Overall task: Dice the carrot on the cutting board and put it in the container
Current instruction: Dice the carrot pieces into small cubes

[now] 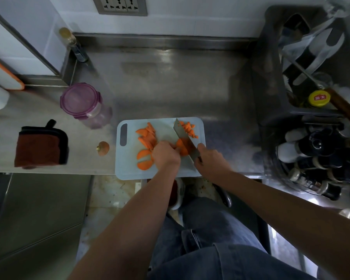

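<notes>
The left hand (pixel 165 155) presses down on a stack of carrot slices (pixel 182 148) at the middle of the pale cutting board (pixel 129 168), fingers curled over them, while the right hand (pixel 208 159) is clenched around the handle of a cleaver (pixel 185 141) whose blade runs diagonally across the board, flat against the held pieces. Uncut half-round slices (pixel 147 138) lie to the left of the holding hand, and a small heap of finished dice (pixel 188 128) sits beyond the blade near the board's far right corner. The likeliest mishap is a nicked fingertip, since the blade stands right beside the left fingers and the stack could slide under pressure. The board's near edge overhangs the steel counter (pixel 170 87), so hard chops close to that edge could tip or shift it, and dice near the right rim could roll off. The purple-lidded container (pixel 83 104) stands well apart to the left and appears closed, so it would need opening before any transfer. A carrot end (pixel 103 148) and a folded cloth (pixel 41 146) lie between it and the board's left side. Behind the board the counter is open; a crowded rack (pixel 311 81) hems in the right.
</notes>
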A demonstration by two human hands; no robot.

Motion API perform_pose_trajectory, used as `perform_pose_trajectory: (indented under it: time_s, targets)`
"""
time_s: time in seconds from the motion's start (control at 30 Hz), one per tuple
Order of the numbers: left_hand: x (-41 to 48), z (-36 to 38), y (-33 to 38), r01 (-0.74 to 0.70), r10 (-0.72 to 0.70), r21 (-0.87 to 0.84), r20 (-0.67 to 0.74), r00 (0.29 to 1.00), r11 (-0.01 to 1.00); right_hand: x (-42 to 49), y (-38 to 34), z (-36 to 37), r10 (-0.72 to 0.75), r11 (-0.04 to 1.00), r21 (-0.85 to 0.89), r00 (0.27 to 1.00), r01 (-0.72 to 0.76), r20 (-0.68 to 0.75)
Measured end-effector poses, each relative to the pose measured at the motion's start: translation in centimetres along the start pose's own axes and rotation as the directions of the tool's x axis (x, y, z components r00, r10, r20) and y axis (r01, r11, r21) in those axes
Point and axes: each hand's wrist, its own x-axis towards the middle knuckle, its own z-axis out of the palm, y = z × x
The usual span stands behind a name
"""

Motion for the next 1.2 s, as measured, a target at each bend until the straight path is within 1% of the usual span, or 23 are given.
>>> perform_pose_trajectory:
  time_s: [0.13,0.3,0.4,0.53,0.6,0.7,0.77,0.83,0.9,1.0,1.1,1.2]
  targets:
    - [0.0,0.2,-0.2,0.030,-0.029,-0.052,0.005,1.000,0.998,-0.2,-0.2,0.2,-0.013,0.999,-0.051,0.999,0.016,0.045]
    - [-0.2,0.7,-0.2,0.025,-0.025,-0.059,0.008,1.000,0.998,-0.2,0.0,-0.2,-0.040,0.996,-0.080,0.995,0.047,0.088]
    - [-0.2,0.7,-0.4,0.014,-0.013,-0.045,0.010,1.000,0.999,-0.2,0.3,-0.4,-0.038,0.995,-0.094,0.998,0.044,0.056]
    - [-0.4,0.5,-0.4,-0.027,0.026,-0.075,-0.011,1.000,0.997,-0.3,0.6,-0.3,-0.042,0.995,-0.096,0.999,0.042,0.009]
    - [-0.2,0.8,-0.5,-0.032,0.032,-0.092,-0.003,0.999,0.995,-0.3,0.5,-0.2,-0.043,0.995,-0.093,0.999,0.044,0.018]
    - [-0.1,1.0,-0.5,-0.003,0.004,-0.144,0.010,1.000,0.990,-0.3,0.4,-0.1,-0.047,0.995,-0.091,0.998,0.050,0.036]
    - [-0.1,1.1,-0.5,0.007,-0.005,-0.157,0.012,1.000,0.988,0.0,0.5,-0.3,-0.051,0.994,-0.094,0.999,0.051,-0.004]
    - [0.1,1.1,-0.6,0.014,-0.011,-0.157,0.022,1.000,0.988,0.3,0.4,-0.7,-0.067,0.995,-0.085,0.995,0.060,-0.080]
    - [0.4,1.3,-0.8,0.050,-0.041,-0.194,0.047,0.998,0.980,0.5,0.0,-1.0,-0.089,0.994,-0.078,0.988,0.079,-0.126]
    - [0.7,1.3,-0.9,0.110,-0.093,-0.241,0.082,0.992,0.964,0.6,-0.8,-1.3,-0.108,0.987,-0.130,0.990,0.096,-0.095]
    - [0.7,1.1,-0.8,0.134,-0.111,-0.263,0.099,0.989,0.956,0.4,-1.2,-1.2,-0.106,0.976,-0.193,0.994,0.099,-0.030]
    - [0.8,1.2,-0.8,0.146,-0.125,-0.272,0.096,0.988,0.951,0.2,-1.5,-1.0,-0.092,0.972,-0.216,0.996,0.091,0.006]
